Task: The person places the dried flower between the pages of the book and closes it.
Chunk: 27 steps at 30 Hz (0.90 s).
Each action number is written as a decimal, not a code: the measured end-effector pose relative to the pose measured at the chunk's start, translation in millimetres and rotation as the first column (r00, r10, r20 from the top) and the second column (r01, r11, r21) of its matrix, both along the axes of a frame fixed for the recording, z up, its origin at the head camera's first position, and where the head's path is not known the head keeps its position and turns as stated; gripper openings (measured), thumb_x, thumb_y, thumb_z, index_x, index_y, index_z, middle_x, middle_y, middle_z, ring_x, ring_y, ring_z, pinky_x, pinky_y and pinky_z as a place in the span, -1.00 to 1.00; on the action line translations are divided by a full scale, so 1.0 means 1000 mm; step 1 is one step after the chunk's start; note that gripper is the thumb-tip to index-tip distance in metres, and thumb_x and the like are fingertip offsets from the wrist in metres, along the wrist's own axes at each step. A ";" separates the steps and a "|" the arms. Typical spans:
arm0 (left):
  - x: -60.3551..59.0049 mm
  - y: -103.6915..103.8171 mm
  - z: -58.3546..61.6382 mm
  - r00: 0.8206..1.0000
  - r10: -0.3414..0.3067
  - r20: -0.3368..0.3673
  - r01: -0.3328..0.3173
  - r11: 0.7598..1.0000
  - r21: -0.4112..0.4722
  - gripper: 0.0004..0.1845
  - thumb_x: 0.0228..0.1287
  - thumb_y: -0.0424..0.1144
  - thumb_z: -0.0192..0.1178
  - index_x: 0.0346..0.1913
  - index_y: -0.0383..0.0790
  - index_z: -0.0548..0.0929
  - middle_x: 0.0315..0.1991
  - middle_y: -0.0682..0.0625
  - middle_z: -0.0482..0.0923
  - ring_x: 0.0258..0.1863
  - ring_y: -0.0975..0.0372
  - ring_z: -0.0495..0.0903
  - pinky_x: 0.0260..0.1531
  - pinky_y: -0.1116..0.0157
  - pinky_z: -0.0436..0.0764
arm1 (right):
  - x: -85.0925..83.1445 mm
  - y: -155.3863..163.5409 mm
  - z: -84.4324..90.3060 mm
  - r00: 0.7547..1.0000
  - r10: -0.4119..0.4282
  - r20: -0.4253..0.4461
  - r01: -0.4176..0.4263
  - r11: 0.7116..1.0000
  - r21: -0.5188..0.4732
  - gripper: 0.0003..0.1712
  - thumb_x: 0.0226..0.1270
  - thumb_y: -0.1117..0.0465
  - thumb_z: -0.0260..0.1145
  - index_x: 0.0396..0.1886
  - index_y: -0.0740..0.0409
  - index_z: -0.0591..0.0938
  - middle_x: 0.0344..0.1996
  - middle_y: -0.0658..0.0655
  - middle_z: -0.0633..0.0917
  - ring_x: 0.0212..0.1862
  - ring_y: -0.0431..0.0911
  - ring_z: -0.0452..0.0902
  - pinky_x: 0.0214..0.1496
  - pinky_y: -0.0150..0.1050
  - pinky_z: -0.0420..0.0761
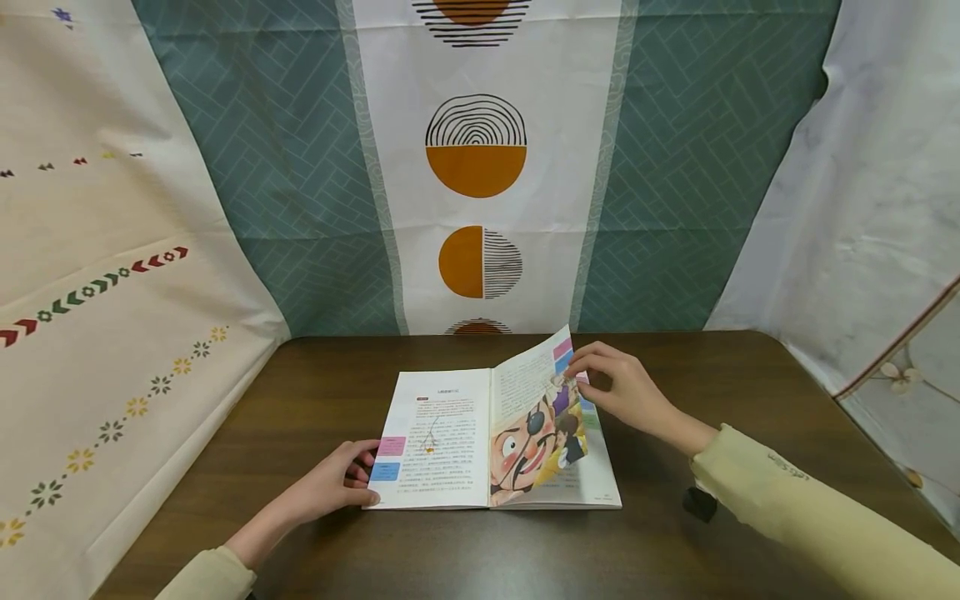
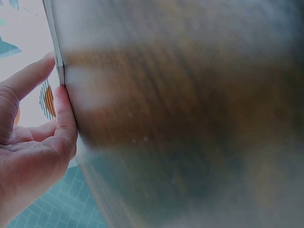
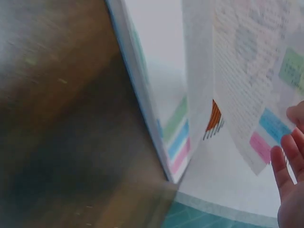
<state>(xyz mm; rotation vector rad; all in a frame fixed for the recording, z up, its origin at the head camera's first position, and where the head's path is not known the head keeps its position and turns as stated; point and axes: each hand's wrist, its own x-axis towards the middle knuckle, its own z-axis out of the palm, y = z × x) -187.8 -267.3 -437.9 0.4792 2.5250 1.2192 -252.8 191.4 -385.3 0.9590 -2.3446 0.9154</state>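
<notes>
An open book [image 1: 442,433] lies on the brown table, its left page printed with text and a small drawing. My left hand [image 1: 336,479] holds the book's lower left corner, thumb at the corner and fingers curled by the edge. In the left wrist view, the thumb and fingers of that left hand [image 2: 42,123] meet at the book's thin edge. At the other side, my right hand [image 1: 626,387] pinches the outer edge of a raised page [image 1: 525,442] with a cartoon eye-patch face. The right wrist view shows the lifted page [image 3: 242,85] beside the right hand [image 3: 292,166].
The wooden table [image 1: 420,554] extends around the book. A small black object [image 1: 700,504] sits below the right sleeve. Patterned cloths hang behind, with a green and white curtain [image 1: 480,208] at the table's back edge.
</notes>
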 end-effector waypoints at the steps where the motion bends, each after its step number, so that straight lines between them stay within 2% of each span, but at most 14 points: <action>1: 0.000 0.000 0.000 1.000 -0.002 0.001 0.002 1.000 0.003 -0.13 0.05 -0.36 0.46 0.38 -0.53 0.24 -0.02 -0.22 0.31 -0.18 0.14 0.43 -0.23 0.39 0.59 | -0.003 -0.002 0.002 1.000 0.013 0.001 -0.013 1.000 -0.002 -0.71 0.10 0.47 0.45 -0.24 0.05 0.75 -0.10 0.04 0.68 -0.25 -0.09 0.57 -0.30 -0.42 0.56; 5: 0.000 -0.002 0.000 1.000 -0.007 -0.005 0.007 1.000 0.007 -0.13 0.04 -0.35 0.47 0.38 -0.54 0.24 -0.02 -0.22 0.31 -0.18 0.15 0.43 -0.23 0.40 0.59 | -0.014 -0.010 0.010 0.998 0.061 -0.004 -0.061 0.998 0.021 -0.75 0.13 0.43 0.45 -0.22 0.05 0.75 -0.06 0.07 0.68 -0.30 -0.08 0.56 -0.34 -0.40 0.53; 9: -0.001 -0.003 0.000 1.000 -0.008 -0.014 0.008 1.000 0.004 -0.13 0.04 -0.35 0.47 0.37 -0.54 0.24 -0.02 -0.22 0.31 -0.18 0.17 0.43 -0.23 0.41 0.59 | -0.025 -0.021 0.020 0.993 0.114 -0.023 -0.113 0.992 0.056 -0.78 0.16 0.41 0.44 -0.20 0.11 0.74 -0.09 0.08 0.68 -0.25 -0.12 0.60 -0.27 -0.34 0.64; 13: 0.000 -0.004 0.001 1.000 -0.015 -0.010 0.015 1.000 0.006 -0.13 0.05 -0.35 0.46 0.37 -0.55 0.23 -0.01 -0.23 0.31 -0.17 0.16 0.43 -0.22 0.39 0.59 | -0.035 -0.033 0.031 0.987 0.157 -0.032 -0.154 0.984 0.087 -0.80 0.18 0.42 0.41 -0.19 0.18 0.73 -0.11 0.09 0.68 -0.24 -0.18 0.59 -0.25 -0.34 0.65; 17: 0.000 -0.005 0.000 1.000 -0.026 -0.016 0.026 1.000 0.005 -0.12 0.06 -0.34 0.46 0.38 -0.55 0.22 0.00 -0.24 0.32 -0.17 0.17 0.43 -0.21 0.39 0.59 | -0.044 -0.044 0.040 0.982 0.188 -0.018 -0.184 0.973 0.137 -0.82 0.21 0.40 0.40 -0.19 0.15 0.73 -0.11 0.08 0.68 -0.23 -0.17 0.60 -0.22 -0.33 0.66; 27: 0.002 -0.006 0.002 0.999 -0.036 -0.026 0.036 0.999 -0.011 -0.12 0.06 -0.32 0.46 0.38 -0.55 0.22 0.00 -0.24 0.32 -0.17 0.18 0.43 -0.21 0.41 0.58 | -0.057 -0.077 0.059 0.978 0.202 0.052 -0.209 0.957 0.201 -0.85 0.28 0.37 0.34 -0.21 0.06 0.70 -0.14 0.04 0.69 -0.15 -0.09 0.65 -0.12 -0.28 0.70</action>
